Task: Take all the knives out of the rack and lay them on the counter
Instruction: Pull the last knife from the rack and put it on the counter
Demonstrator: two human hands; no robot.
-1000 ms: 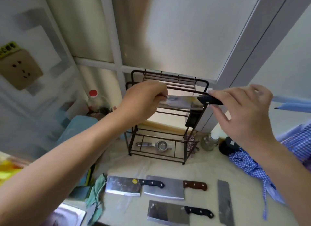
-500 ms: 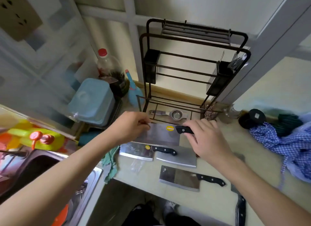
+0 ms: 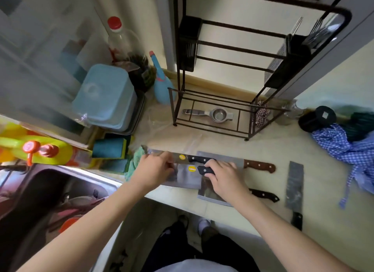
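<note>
Both hands hold a cleaver with a yellow sticker [image 3: 189,176] low over the counter's front edge. My left hand [image 3: 155,170] pinches the blade's far end; my right hand [image 3: 222,176] grips its black handle. Under and around it lie other knives: a black-handled cleaver [image 3: 182,157], a brown-handled cleaver [image 3: 259,166], another black-handled cleaver [image 3: 263,194] partly under my right hand, and a narrow cleaver [image 3: 294,182] lying lengthwise at the right. The dark metal rack [image 3: 261,39] stands at the back; I see no knife blades in its slots.
A metal squeezer [image 3: 214,114] lies on the rack's base. A blue checked cloth [image 3: 348,148] and a black lid [image 3: 317,119] are at the right. A blue container [image 3: 105,97], a bottle [image 3: 121,41] and sponges [image 3: 110,149] are left. The sink [image 3: 50,201] lies lower left.
The cleaver came out of the rack's upper rail and has been carried down to counter level near the front edge, over the knives lying there. The head has tilted downward.
</note>
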